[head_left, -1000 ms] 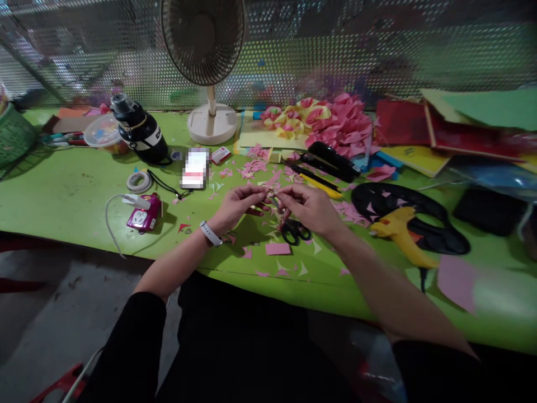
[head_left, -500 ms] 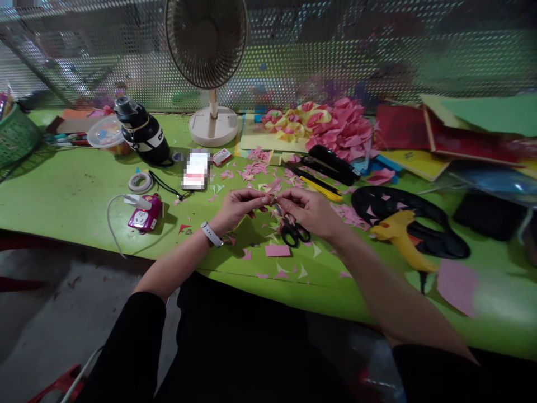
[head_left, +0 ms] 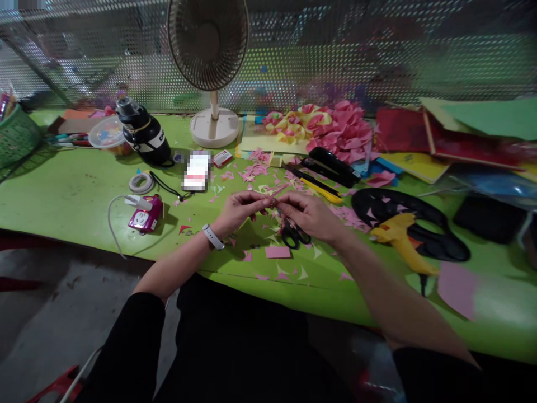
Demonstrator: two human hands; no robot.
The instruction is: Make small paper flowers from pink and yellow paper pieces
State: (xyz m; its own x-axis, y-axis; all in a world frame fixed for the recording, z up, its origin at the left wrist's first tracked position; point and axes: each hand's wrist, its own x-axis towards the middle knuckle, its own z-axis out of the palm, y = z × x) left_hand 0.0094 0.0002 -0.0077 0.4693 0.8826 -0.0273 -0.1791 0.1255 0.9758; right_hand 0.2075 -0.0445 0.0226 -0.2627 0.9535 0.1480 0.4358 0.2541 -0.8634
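Observation:
Over the middle of the green table, my left hand (head_left: 243,208) and my right hand (head_left: 302,212) meet with fingertips pinched together. Between them is a small piece of pink paper (head_left: 282,189), its thin edge showing above the fingers and the rest covered. The left wrist wears a white band. Just below my right hand lie black-handled scissors (head_left: 296,236), their blades partly hidden under it. A pink paper rectangle (head_left: 277,252) lies on the table nearer to me, among pink and pale-yellow scraps.
Behind my hands lie a yellow cutter (head_left: 321,190), a black stapler (head_left: 331,167) and a pile of pink paper petals (head_left: 346,131). A yellow glue gun (head_left: 396,235) sits at right. A fan (head_left: 213,129), black bottle (head_left: 145,134), phone (head_left: 196,170) and purple power adapter (head_left: 145,214) stand left.
Both hands stay pinched together at nearly the same spot. The edge of pink paper now shows more clearly above the fingertips, pointing up to the right.

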